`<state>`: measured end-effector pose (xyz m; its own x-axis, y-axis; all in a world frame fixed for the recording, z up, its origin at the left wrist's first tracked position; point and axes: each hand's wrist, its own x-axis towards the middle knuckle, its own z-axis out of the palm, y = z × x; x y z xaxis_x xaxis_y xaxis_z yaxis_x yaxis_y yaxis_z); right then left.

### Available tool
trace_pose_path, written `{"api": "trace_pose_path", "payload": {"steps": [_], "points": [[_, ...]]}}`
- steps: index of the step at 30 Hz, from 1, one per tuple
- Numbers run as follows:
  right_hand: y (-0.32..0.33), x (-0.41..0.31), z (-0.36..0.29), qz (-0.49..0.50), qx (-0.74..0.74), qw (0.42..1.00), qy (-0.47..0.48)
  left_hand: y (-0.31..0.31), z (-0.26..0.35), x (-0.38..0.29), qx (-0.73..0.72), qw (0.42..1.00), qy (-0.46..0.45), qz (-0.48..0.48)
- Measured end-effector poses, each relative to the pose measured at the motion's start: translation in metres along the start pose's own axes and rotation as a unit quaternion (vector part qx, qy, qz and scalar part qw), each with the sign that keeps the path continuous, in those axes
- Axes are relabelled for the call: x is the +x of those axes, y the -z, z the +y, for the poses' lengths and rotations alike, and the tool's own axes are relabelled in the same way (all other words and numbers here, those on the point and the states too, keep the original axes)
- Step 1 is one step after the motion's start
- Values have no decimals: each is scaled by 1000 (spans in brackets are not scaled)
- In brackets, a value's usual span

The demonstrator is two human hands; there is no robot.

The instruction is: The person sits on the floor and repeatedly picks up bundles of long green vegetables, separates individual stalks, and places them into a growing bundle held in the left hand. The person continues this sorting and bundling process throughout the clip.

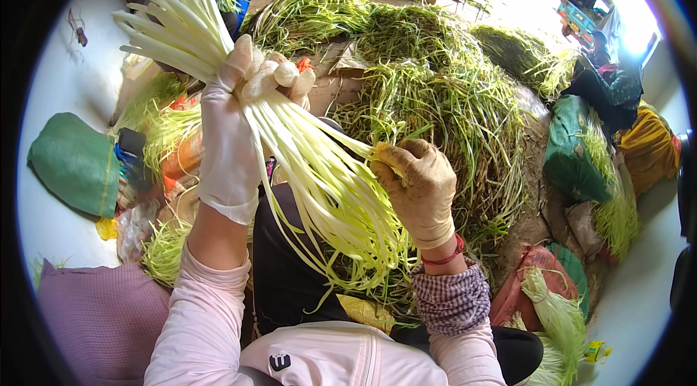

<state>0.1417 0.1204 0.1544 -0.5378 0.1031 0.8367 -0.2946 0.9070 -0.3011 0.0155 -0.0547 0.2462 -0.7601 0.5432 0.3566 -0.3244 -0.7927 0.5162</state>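
A thick bunch of pale leafy stalks (321,168), resembling blanched garlic chives, slants across the view. Its white stem ends (169,21) fan out at the upper left, and its yellow-green leaves hang toward my lap. My left hand (256,73), in a thin whitish glove, is closed around the white stems. To the right, my right hand (416,184), in a stained tan glove, pinches a yellowed leaf (381,152) at the bunch's edge. The fingertips partly hide that leaf.
Heaps of cut leaves (435,113) cover the ground ahead. At the left is a green sack (76,162); at the right, a dark green bundle (572,146) lies beside a seated person (604,86). Tied bunches (555,315) rest near a red sack (536,277).
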Motion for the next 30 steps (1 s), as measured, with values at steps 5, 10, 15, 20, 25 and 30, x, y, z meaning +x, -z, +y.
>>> {"api": "trace_pose_path", "payload": {"steps": [5,10,15,20,25,30], "points": [[-7,-4,-4,-22,37,998,-55,-2,3,-3,-30,999,-9,-10],[-9,-8,-3,-48,52,995,-67,-3,2,-9,2,1000,2,-29],[-4,-8,2,-35,102,994,-4,-5,1,-9,31,998,-6,-50],[-1,-15,3,-57,182,980,-61,-4,-6,-13,59,997,-49,-17],[-5,-23,2,-71,166,982,-62,7,-9,-10,64,997,-45,0],[-15,-22,7,2,99,994,-54,19,-5,-9,56,997,-40,25]]}}
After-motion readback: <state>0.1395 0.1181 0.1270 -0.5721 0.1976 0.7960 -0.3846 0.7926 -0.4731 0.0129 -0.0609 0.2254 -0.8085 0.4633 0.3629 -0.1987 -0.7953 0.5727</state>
